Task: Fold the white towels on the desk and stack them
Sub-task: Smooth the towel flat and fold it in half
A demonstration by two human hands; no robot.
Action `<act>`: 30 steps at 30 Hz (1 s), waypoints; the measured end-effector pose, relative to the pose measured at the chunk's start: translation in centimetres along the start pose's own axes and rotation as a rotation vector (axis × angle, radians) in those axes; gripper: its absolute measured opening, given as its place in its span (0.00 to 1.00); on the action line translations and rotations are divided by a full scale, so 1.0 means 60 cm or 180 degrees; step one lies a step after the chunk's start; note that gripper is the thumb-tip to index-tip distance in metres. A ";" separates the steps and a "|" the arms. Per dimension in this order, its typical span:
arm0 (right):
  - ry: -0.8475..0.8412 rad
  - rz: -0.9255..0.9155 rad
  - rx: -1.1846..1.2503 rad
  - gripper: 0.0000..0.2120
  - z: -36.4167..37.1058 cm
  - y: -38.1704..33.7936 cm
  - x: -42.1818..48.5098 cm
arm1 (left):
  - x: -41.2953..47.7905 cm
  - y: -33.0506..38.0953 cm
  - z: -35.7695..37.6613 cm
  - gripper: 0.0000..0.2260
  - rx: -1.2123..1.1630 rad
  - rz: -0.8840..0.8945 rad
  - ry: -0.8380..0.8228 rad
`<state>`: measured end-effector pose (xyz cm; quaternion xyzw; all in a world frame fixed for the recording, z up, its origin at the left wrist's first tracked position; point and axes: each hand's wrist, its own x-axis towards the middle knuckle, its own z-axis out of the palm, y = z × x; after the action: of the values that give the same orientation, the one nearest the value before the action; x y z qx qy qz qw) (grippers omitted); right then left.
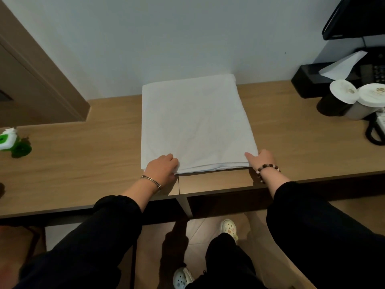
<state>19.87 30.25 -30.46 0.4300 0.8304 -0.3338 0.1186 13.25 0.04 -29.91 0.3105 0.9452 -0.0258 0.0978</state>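
Fingers (169, 159) of left hand (161, 167), right hand (262, 161) pinch towel's (195, 122) near corners.

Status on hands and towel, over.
Left hand grips near-left corner. Right hand holds near-right corner. White towel folded flat on desk. Cups far right, apart.

Plain wht towel (195, 122), light-brown wood-grain desk (83, 163), blk sleeves (108, 226), green & wht gadget (12, 142), blk tissue box (306, 80), wht cup lids (343, 91), brown/wht bead bracelet (268, 168), pale grey wall (166, 38).
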 end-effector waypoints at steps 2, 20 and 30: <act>-0.0376 -0.0042 -0.0056 0.26 -0.015 -0.001 0.009 | 0.002 -0.005 -0.004 0.11 0.0209 0.0114 -0.0099; 0.0252 -0.0539 0.0511 0.07 0.009 0.008 0.027 | 0.016 0.016 0.001 0.13 0.0584 0.0184 0.0291; 0.0635 -0.1970 -0.1824 0.28 0.080 -0.066 -0.011 | 0.062 0.026 -0.018 0.19 -0.0027 -0.0306 0.0333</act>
<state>16.68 25.10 -31.95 0.1407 0.9867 -0.0664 0.0466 11.05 3.56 -29.57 0.2652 0.9629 -0.0102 0.0481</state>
